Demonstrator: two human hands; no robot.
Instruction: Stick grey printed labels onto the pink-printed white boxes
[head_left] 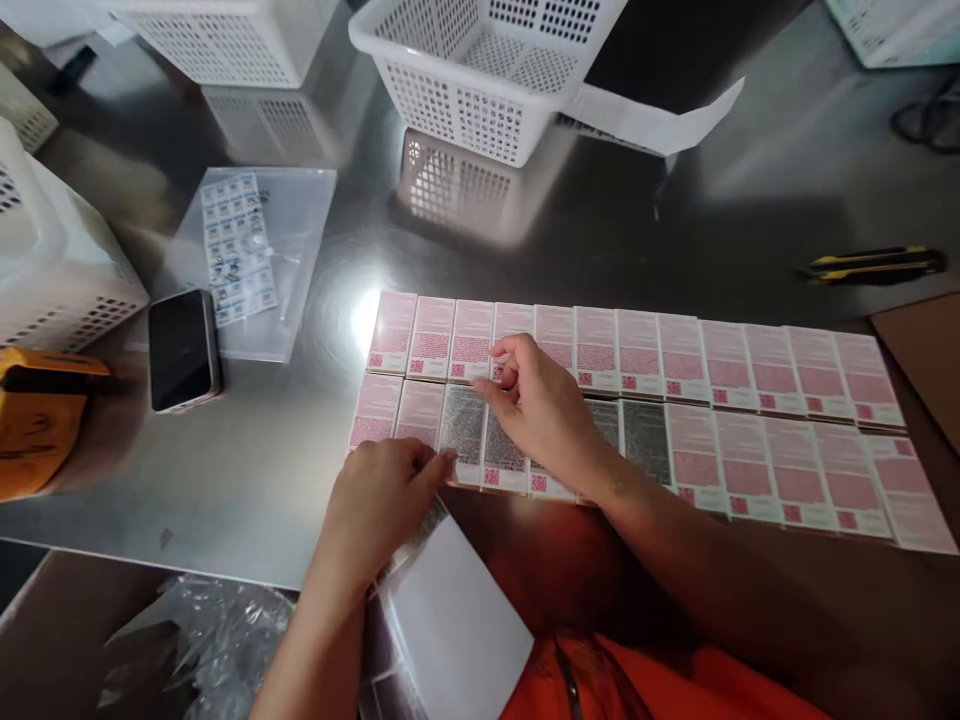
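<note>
Two rows of small pink-and-white boxes (598, 350) lie side by side on the metal table. Several in the front row carry a dark grey, shiny label (646, 440). My left hand (382, 495) is closed at the front row's left part, its thumb tip at the lower left of a box with a grey label (462, 422). Above that label's upper right corner, my right hand (541, 405) has curled fingers, thumb and index close together. Whether either hand pinches the label's edge cannot be made out. A white sheet (457, 620) lies below my left hand, near my lap.
White perforated baskets (457, 105) stand at the back and left. A phone (182, 350) lies beside a clear plastic sleeve (300, 240) with a sticker sheet (238, 250). A yellow-black cutter (877, 265) is at right, a paper strip (652, 118) behind, an orange object (37, 425) at left.
</note>
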